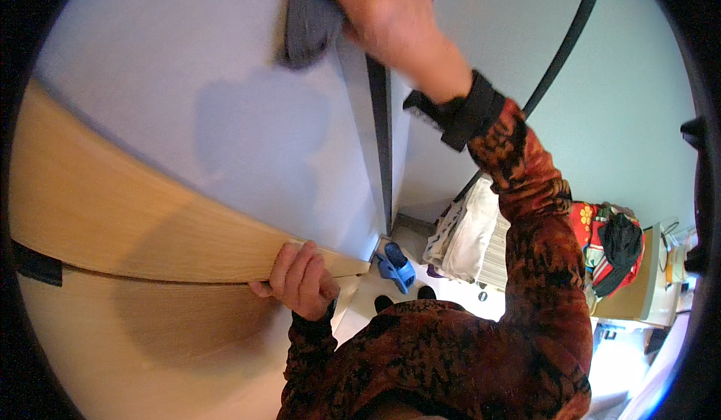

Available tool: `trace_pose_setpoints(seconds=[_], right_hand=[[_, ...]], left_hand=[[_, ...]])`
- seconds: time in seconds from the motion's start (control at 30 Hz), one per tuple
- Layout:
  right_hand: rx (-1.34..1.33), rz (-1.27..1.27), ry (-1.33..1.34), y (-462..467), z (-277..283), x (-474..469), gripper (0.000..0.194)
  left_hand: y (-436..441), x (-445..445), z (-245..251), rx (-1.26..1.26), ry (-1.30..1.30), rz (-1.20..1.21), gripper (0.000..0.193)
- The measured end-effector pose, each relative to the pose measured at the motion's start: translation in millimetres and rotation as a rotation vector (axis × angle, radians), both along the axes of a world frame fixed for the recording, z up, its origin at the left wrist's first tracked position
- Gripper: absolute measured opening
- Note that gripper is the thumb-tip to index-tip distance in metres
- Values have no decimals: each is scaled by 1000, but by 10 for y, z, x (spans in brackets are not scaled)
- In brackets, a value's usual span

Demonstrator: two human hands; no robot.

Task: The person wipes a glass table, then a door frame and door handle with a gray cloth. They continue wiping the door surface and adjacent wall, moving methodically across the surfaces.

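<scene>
My right hand (388, 20) is raised at the top of the view, slightly blurred. Its fingers hold a dark grey cloth (310, 26), partly cut off by the upper rim, against or close to a pale blue-white wall surface (169, 54). Lower down, my left hand (301, 279) grips the edge of a light wooden panel (169, 223). The fingers lie over the panel's face near its right end, and the thumb is at the dark gap below it. Both sleeves have a red-brown and black pattern, and a black cuff covers my right wrist.
Blue slippers (399, 268) lie on the floor by the wall corner. White folded fabric (470, 240) hangs or rests beyond my right arm. Piled clothes (617, 245) sit on a wooden cabinet (631, 296) at the right. A black strip (380, 138) runs down the corner.
</scene>
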State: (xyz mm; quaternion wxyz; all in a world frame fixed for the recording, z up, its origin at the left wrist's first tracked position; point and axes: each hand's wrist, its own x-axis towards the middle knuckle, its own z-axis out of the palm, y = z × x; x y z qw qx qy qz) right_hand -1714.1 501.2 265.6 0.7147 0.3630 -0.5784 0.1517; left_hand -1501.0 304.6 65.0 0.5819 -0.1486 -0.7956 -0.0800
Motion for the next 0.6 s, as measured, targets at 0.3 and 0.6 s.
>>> trace_pose_setpoints(seconds=[0.3,0.6], right_hand=[[281,82,-297,275,-1331,392,8],[-489,102,-486,1490,-1285,668,32]], left_hand=[[-77,-59,35,-86,46,-16,17],[-60,-79,70,-102,69,-42,14]])
